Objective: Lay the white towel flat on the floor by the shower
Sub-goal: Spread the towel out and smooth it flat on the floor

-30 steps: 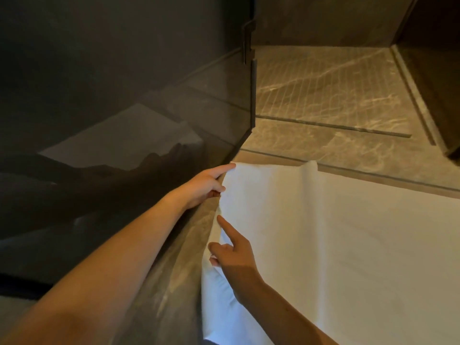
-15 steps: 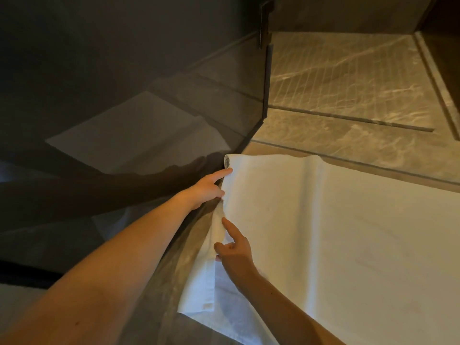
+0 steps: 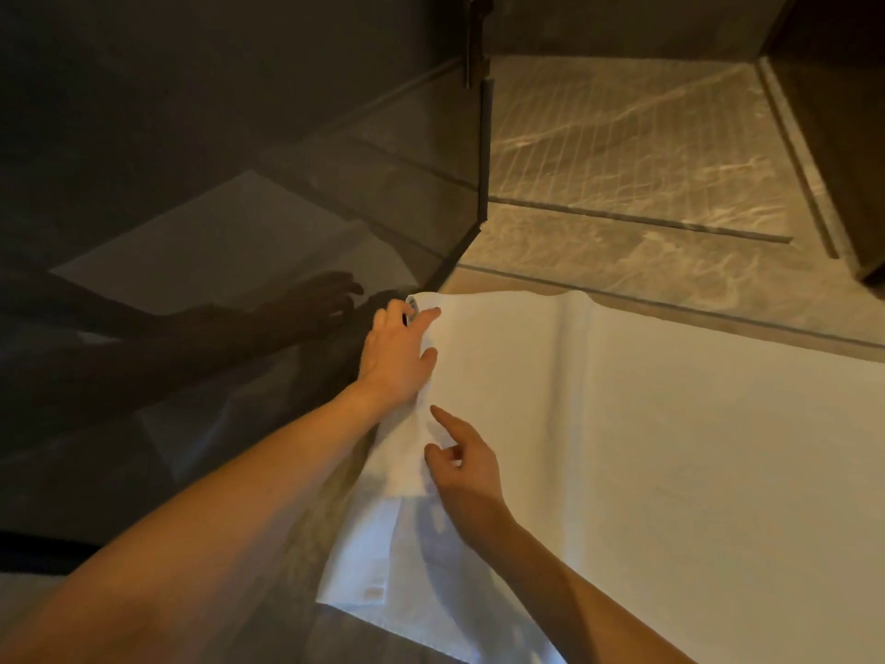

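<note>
The white towel [image 3: 646,448] lies spread over the floor, its far edge along the shower threshold [image 3: 694,311]. A narrow strip along its left edge is doubled over and rumpled. My left hand [image 3: 397,357] rests on the far left corner, fingers curled around the bunched edge beside the glass. My right hand [image 3: 464,476] sits lower on the same edge, index finger stretched out, thumb and other fingers pinching the folded strip.
A dark glass shower panel [image 3: 239,184] stands close on the left and mirrors the towel and my arm. Its metal hinge [image 3: 476,40] is at the top. Beyond lies the marble shower floor [image 3: 622,151]. A dark wall [image 3: 838,112] closes the right.
My left hand has slid up onto the towel's far left corner. The left edge has been drawn toward the glass, showing a folded strip. My right hand stays on that edge.
</note>
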Available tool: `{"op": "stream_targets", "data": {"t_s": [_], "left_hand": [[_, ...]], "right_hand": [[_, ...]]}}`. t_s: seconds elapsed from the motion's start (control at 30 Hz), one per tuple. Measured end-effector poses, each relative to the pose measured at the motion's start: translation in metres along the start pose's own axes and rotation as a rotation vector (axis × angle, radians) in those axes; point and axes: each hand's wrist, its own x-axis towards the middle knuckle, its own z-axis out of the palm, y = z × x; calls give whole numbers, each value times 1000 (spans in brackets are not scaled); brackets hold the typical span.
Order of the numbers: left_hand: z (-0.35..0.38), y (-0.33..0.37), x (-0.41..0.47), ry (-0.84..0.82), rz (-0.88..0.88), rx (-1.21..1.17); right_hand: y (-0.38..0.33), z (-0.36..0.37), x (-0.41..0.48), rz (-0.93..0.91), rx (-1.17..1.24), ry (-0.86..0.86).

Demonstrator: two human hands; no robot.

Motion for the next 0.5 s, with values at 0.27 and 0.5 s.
{"op": "stream_targets", "data": {"t_s": [0.27,0.5], "left_hand": [[56,102,-39,-54,523,105],[128,164,-73,-233,714,230]], "right_hand": [[29,-147,-6,-243,-312,418],[102,-238,-28,-27,-939,428]]}}
